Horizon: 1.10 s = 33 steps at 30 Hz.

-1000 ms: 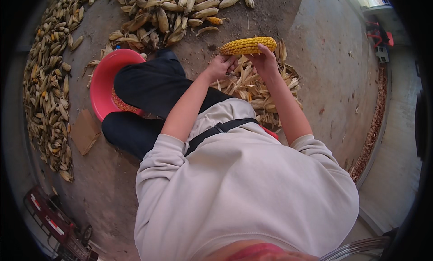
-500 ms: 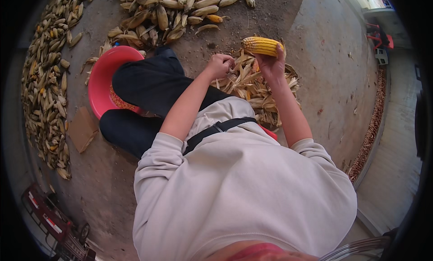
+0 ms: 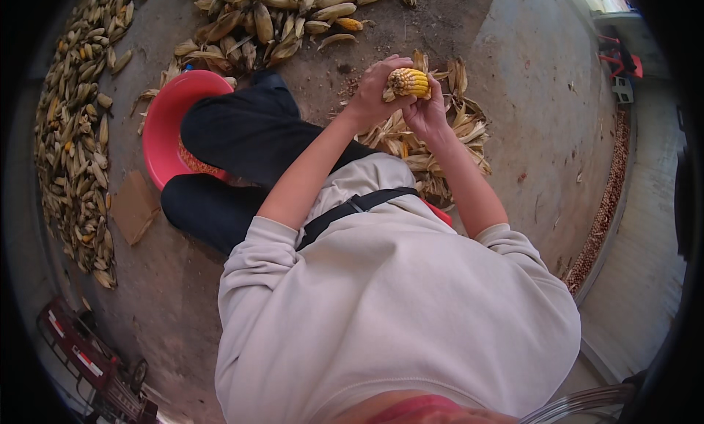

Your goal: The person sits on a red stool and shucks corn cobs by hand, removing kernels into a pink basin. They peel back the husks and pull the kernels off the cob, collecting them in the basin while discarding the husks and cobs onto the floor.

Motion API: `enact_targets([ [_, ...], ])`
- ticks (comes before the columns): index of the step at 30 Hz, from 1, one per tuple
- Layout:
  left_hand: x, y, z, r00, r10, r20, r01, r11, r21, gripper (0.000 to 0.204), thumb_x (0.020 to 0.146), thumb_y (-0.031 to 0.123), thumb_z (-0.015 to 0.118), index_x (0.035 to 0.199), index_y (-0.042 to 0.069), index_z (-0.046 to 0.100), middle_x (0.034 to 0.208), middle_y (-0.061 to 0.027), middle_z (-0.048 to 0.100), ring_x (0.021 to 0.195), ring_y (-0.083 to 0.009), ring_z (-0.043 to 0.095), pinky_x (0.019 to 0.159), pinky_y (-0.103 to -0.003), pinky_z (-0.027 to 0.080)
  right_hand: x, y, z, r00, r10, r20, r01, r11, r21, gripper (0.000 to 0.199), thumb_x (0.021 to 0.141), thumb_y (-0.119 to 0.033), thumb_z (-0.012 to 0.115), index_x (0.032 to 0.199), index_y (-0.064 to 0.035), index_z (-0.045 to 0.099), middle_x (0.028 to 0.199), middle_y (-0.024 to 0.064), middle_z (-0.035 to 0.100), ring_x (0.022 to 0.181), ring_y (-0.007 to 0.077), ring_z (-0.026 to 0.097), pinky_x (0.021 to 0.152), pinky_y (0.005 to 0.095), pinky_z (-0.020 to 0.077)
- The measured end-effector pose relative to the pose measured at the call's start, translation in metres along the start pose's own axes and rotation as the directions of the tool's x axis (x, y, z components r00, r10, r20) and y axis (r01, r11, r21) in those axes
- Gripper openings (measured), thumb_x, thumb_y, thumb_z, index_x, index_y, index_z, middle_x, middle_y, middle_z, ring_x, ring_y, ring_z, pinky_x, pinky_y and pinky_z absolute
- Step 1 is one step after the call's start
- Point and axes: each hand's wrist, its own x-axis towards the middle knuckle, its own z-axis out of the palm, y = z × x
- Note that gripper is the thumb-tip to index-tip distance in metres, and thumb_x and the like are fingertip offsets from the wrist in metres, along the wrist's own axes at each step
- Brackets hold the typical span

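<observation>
Both hands are closed around an ear of corn (image 3: 412, 85) with yellow kernels and a paler end. It is held above a heap of dry husks (image 3: 463, 134). My left hand (image 3: 376, 93) wraps its left side, fingers over the far side and partly hidden. My right hand (image 3: 428, 118) grips it from the right and below, thumb against the kernels. A strip of dry husk shows just behind the ear; whether it is attached, I cannot tell.
A pink basin (image 3: 163, 127) with loose kernels (image 3: 196, 161) stands by my legs. Unhusked ears (image 3: 264, 21) are piled ahead, and a longer pile (image 3: 77, 145) runs along the left. A cardboard piece (image 3: 135, 208) lies near the basin. Cobs (image 3: 605, 211) line the right wall.
My left hand has moved up and right from beside the husks onto the ear. My right hand has shifted slightly left, and the ear has turned from lying sideways to end-on.
</observation>
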Motion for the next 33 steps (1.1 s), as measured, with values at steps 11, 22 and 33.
enact_targets([
  [11,0.004,0.024,-0.012,0.867,-0.482,-0.128,0.482,0.876,-0.03,0.051,0.095,0.05,0.061,0.115,0.004,0.05,0.09,-0.0173,0.068,0.083,-0.0392,0.068,0.071,-0.047,0.053,-0.009,0.007,0.011,0.999,0.001,-0.049,-0.045,0.43,-0.902,0.091,0.084,-0.056,0.072,0.151,-0.0085,0.033,0.144,0.0164,0.045,0.125,0.0251,0.052,0.106,0.0401,0.0415],
  [22,0.011,0.011,-0.019,0.895,-0.446,-0.023,0.42,0.823,0.381,0.044,0.106,0.034,0.04,0.083,0.002,0.06,0.073,-0.0214,0.067,0.07,-0.0402,0.067,0.06,-0.052,0.051,-0.017,0.031,0.019,0.953,-0.242,0.184,0.208,0.079,-0.975,0.054,0.077,-0.02,0.078,0.121,0.0006,0.054,0.105,0.0067,0.065,0.093,0.0141,0.062,0.085,0.0299,0.0505],
  [33,-0.003,-0.011,-0.003,0.771,-0.632,0.076,0.637,0.767,-0.085,0.032,0.102,0.032,0.055,0.103,0.002,0.067,0.086,-0.0111,0.072,0.079,-0.0194,0.069,0.07,-0.033,0.054,-0.052,0.0,-0.002,0.916,-0.364,0.17,0.161,-0.055,-0.985,0.055,0.076,-0.03,0.081,0.116,-0.0015,0.057,0.103,0.0077,0.068,0.089,0.0169,0.065,0.08,0.0318,0.0518],
])
